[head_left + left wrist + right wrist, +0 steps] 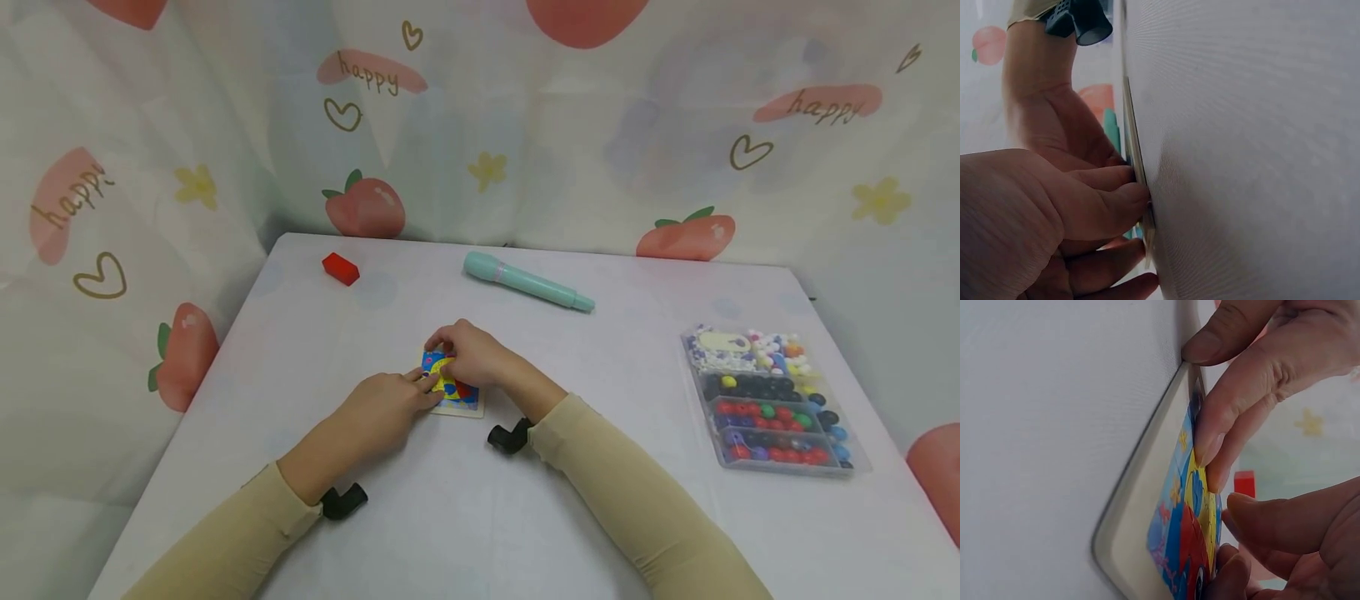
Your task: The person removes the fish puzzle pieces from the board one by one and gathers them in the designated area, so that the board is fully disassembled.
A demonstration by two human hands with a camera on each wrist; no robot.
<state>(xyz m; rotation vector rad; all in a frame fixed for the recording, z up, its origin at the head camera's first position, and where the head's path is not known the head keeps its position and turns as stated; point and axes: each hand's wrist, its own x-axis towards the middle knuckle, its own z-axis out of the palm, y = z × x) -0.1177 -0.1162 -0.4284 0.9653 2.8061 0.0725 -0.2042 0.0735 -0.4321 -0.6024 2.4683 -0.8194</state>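
Observation:
A small jigsaw puzzle board (468, 411) with a pale border lies on the table, its picture blue, yellow and red. My left hand (382, 406) comes from its left, with extended fingers (1211, 440) pressing on the picture. The left thumb (1204, 347) touches a corner of the board. Over the board's upper right part is my right hand (474, 354), its thumb and fingers bent down close together at the yellow part of the picture. I cannot tell whether a puzzle piece is between the right fingertips. Both hands cover much of the picture.
At the far left of the table lies a red block (341, 268). A mint-green tube-shaped stick (528, 282) lies behind the hands. On the right is a clear compartment box (780, 473) of coloured beads. Black wrist mounts (510, 437) hang at both sleeves.

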